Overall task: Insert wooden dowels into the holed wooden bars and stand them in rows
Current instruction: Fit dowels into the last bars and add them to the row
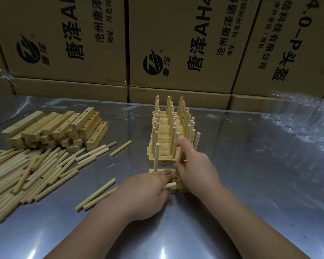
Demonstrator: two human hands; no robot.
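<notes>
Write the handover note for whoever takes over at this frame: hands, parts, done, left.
Left hand grips a spare dowel and rests fingers on the current bar.
Right hand pinches an upright dowel at that bar; one end dowel already stands in it.
Done: finished rows behind.
Left: fill this bar, then work through the bar stack and loose dowels.

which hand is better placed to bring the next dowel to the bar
Left. The left hand grips a spare dowel right at the bar; the right hand is pinching an upright dowel there.
</notes>
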